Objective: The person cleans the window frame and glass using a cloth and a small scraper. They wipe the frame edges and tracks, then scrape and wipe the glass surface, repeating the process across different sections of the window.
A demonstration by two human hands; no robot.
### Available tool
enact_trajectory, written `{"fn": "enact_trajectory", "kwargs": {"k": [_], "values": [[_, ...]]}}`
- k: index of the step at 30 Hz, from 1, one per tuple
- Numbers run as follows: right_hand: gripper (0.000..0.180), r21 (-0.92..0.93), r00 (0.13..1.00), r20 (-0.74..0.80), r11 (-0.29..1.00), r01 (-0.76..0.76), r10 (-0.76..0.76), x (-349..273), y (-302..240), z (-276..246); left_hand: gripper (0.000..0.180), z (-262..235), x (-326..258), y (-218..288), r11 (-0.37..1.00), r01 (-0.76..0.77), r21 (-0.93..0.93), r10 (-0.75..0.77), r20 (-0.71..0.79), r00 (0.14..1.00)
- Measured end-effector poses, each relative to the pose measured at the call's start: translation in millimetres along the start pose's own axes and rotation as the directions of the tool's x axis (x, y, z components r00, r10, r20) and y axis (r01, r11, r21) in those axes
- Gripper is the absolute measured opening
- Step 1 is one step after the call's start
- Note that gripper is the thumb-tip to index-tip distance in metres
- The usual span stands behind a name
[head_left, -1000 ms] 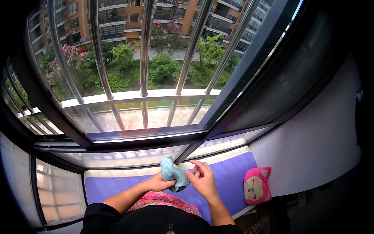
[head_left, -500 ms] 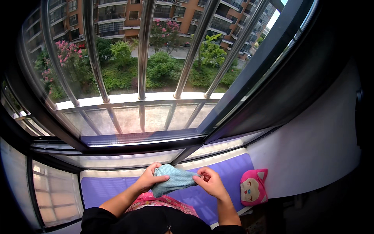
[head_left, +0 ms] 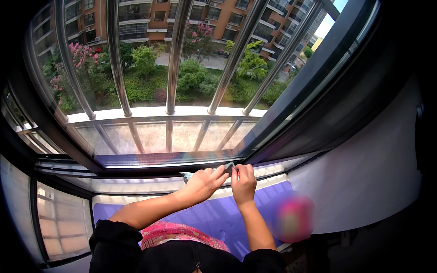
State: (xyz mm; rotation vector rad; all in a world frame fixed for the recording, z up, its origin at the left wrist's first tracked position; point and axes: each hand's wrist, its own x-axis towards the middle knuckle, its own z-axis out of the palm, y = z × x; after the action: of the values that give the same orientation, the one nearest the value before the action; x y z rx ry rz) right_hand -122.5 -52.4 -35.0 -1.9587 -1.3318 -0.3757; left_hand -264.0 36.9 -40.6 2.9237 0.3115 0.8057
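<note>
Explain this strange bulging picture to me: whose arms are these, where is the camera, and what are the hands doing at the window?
The camera sits on a person's head and looks down, and its wide lens bends straight lines. The two bare arms are that person's own. The left hand and right hand press a light blue cloth against the dark window frame. Below lies a purple mat on the sill seat, with a blurred pink soft object at its right end. Outside are steel window bars and green shrubs.

cloth (head_left: 189,174): soft pale-blue fabric | window bars (head_left: 173,59): glossy polished metal | mat (head_left: 218,218): matt purple padding
</note>
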Motion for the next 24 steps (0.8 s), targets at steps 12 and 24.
{"fn": "enact_trajectory", "kwargs": {"k": [12,24], "values": [[0.017,0.489,0.937,0.311,0.819,-0.302,0.160,-17,6,-101,0.044,37,10,20,0.917,0.073,0.393,-0.103,0.054,0.993],[0.028,0.223,0.871,0.314,0.921,0.320,-0.378,-29,15,-50,0.039,20,12,28,0.954,0.209,0.216,-0.241,0.130,0.962]]}}
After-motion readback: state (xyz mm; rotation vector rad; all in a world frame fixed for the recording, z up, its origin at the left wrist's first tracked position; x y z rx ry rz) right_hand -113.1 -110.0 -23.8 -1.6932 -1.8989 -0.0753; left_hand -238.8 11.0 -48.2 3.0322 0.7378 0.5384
